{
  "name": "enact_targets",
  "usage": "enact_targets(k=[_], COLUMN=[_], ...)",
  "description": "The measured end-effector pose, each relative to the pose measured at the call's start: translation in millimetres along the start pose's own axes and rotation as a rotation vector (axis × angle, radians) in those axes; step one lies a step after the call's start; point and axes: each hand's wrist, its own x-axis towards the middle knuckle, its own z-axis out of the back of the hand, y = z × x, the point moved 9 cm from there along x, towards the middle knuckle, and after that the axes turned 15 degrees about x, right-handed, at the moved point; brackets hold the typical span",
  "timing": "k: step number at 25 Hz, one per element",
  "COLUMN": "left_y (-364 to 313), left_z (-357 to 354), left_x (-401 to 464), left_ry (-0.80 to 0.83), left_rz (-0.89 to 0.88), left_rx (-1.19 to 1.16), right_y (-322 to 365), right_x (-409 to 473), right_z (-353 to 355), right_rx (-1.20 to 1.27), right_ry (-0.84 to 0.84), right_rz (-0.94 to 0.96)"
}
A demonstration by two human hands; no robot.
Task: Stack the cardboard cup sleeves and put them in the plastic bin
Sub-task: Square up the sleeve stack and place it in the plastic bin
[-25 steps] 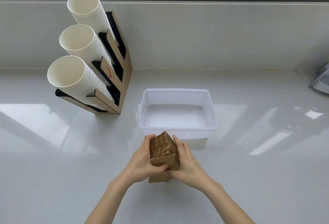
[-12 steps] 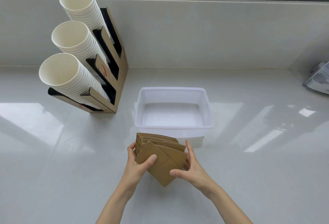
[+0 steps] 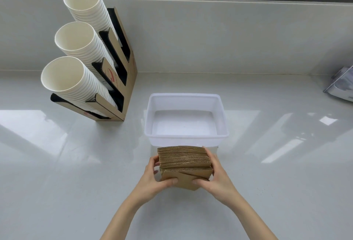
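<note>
A stack of brown cardboard cup sleeves (image 3: 184,160) stands on edge on the white counter, just in front of the plastic bin (image 3: 222,117). My left hand (image 3: 152,178) presses the stack's left end and my right hand (image 3: 217,176) presses its right end, both thumbs on the front sleeves. The nearest few sleeves lean askew against the rest. The translucent white bin is rectangular and holds nothing.
A cardboard cup dispenser (image 3: 122,79) with three slanted stacks of white paper cups (image 3: 76,43) stands at the back left. A grey object (image 3: 342,85) lies at the right edge. A low wall and window sill run along the back.
The stack has turned so its long edges face me, and both hands have shifted from fanning loose front sleeves to squeezing the ends together. The camera view moved closer.
</note>
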Motion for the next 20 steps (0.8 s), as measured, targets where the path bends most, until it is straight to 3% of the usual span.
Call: enact_targets(k=[4, 8, 16, 20], left_y=[3, 1, -10, -15], left_z=[-1, -7, -13, -20], left_x=[6, 6, 6, 7], left_ry=[-0.015, -0.024, -0.040, -0.087], left_rz=[-0.023, -0.076, -0.141, -0.153], left_rx=[0.189, 0.348, 0.428, 0.416], right_y=[5, -12, -22, -24], right_x=[4, 1, -2, -1], right_z=[2, -2, -3, -6], right_rx=[-0.183, -0.220, -0.119, -0.072], right_ry=[0.021, 0.074, 0.117, 0.014], right_rz=[0.061, 0.007, -0.063, -0.032])
